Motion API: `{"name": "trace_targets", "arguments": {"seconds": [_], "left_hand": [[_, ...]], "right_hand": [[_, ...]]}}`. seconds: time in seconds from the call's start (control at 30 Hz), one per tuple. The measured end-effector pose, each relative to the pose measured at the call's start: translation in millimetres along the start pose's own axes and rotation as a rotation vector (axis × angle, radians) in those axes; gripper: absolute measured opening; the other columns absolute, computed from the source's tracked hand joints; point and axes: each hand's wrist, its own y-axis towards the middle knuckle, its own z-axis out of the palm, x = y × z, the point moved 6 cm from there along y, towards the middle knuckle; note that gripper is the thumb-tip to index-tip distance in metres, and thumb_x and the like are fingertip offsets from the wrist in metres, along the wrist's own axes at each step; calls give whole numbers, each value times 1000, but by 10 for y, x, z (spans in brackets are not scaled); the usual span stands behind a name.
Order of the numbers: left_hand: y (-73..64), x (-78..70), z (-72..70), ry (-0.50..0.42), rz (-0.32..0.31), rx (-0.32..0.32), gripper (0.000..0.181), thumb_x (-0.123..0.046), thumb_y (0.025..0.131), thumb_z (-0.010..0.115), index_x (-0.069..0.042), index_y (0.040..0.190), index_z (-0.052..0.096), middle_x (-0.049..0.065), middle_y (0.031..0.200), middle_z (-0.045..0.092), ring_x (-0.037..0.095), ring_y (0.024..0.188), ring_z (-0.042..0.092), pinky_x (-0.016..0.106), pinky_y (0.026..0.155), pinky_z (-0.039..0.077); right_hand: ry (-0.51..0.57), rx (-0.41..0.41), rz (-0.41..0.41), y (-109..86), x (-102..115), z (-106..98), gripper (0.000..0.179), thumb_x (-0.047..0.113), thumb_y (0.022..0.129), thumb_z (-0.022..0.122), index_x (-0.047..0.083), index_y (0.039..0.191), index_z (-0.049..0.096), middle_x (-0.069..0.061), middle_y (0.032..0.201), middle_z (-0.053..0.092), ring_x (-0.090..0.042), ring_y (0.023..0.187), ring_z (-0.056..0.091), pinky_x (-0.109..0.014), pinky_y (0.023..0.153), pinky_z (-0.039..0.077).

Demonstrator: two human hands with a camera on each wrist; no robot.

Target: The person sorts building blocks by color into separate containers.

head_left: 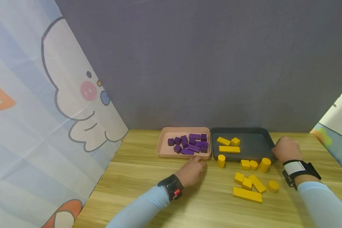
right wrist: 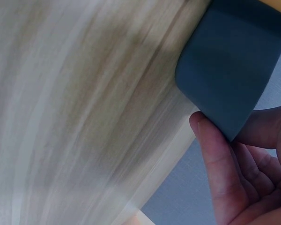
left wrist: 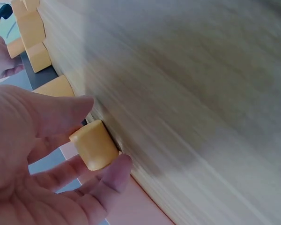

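Observation:
My left hand [head_left: 192, 172] is just left of an upright yellow cylinder [head_left: 221, 161], in front of the two trays. In the left wrist view its thumb and fingers [left wrist: 118, 172] are spread, and the cylinder [left wrist: 96, 145] shows between them; the head view has a gap between hand and cylinder. At the right end of the dark grey tray [head_left: 256, 144], my right hand [head_left: 288, 148] pinches the tray's side between thumb and fingers [right wrist: 215, 159]. Two yellow bars [head_left: 229, 149] and a yellow cube [head_left: 235, 141] lie in that tray.
Left of the dark tray stands a pink tray [head_left: 163, 145] of purple blocks [head_left: 193, 148]. Several yellow blocks, among them a long bar [head_left: 247, 194] and a tall cylinder [head_left: 264, 165], lie on the wooden table [head_left: 125, 190]. A grey wall [head_left: 202, 69] rises behind the trays.

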Motion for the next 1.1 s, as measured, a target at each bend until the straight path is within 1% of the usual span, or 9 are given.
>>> {"name": "trace_targets", "arguments": {"seconds": [0.13, 0.23, 0.37, 0.53, 0.63, 0.83, 0.87, 0.97, 1.1], "left_hand": [[16, 44, 19, 6, 7, 2, 32, -5, 87, 76, -12, 117, 74, 3, 121, 72, 17, 114, 64, 27, 106, 51], [34, 78, 6, -20, 24, -26, 30, 0, 84, 75, -11, 112, 77, 2, 112, 76, 16, 106, 68, 25, 98, 54], [70, 136, -37, -121, 25, -26, 28, 1, 83, 76, -9, 110, 78, 4, 108, 79, 14, 97, 71, 20, 86, 56], [150, 225, -109, -266, -17, 19, 25, -11, 87, 81, -6, 111, 77, 3, 100, 78, 7, 79, 63, 15, 70, 51], [221, 265, -236, -318, -46, 2, 25, -17, 89, 82, -6, 112, 77, 2, 98, 77, 5, 73, 58, 15, 65, 48], [413, 323, -580, -338, -98, -89, 19, -31, 93, 79, -14, 103, 77, -7, 79, 67, 5, 63, 53, 18, 55, 41], [454, 332, -623, -349, -93, -108, 18, -31, 93, 79, -15, 100, 76, -7, 75, 63, 6, 61, 51, 19, 53, 38], [577, 351, -743, -382, -62, -170, 20, -30, 91, 82, -14, 98, 73, -4, 74, 57, 8, 62, 49, 18, 53, 34], [752, 374, -825, -443, -49, -207, 24, -29, 90, 83, -12, 102, 72, -2, 84, 61, 9, 69, 52, 16, 58, 41]], "right_hand": [[-2, 10, 4, 9, 2, -6, 32, 7, 80, 62, 5, 50, 52, -7, 52, 50, -35, 56, 55, -42, 51, 43], [0, 5, 0, 19, 23, -24, 32, 7, 79, 62, 4, 49, 52, -7, 52, 50, -36, 56, 56, -43, 51, 44], [10, -3, 1, 16, 27, -38, 32, 7, 79, 63, 5, 49, 52, -7, 52, 50, -34, 55, 55, -41, 49, 42], [15, -2, -4, -1, 10, -37, 31, 7, 78, 63, 5, 49, 51, -7, 53, 49, -34, 55, 55, -40, 49, 42], [7, -1, -4, -5, 19, -41, 31, 7, 78, 63, 4, 49, 52, -8, 53, 50, -35, 56, 56, -42, 50, 43], [2, -2, 3, -5, 37, -46, 32, 8, 77, 62, 8, 48, 49, -5, 52, 49, -35, 56, 55, -40, 50, 41], [2, -4, 2, -4, 39, -47, 32, 8, 77, 62, 8, 47, 49, -5, 51, 49, -35, 56, 55, -40, 50, 41], [6, -2, 11, -4, 40, -44, 32, 7, 77, 62, 7, 48, 50, -6, 51, 49, -35, 57, 55, -39, 50, 41], [11, -3, 25, -15, 40, -33, 31, 7, 78, 63, 5, 49, 51, -6, 52, 50, -35, 57, 55, -40, 50, 42]]}}
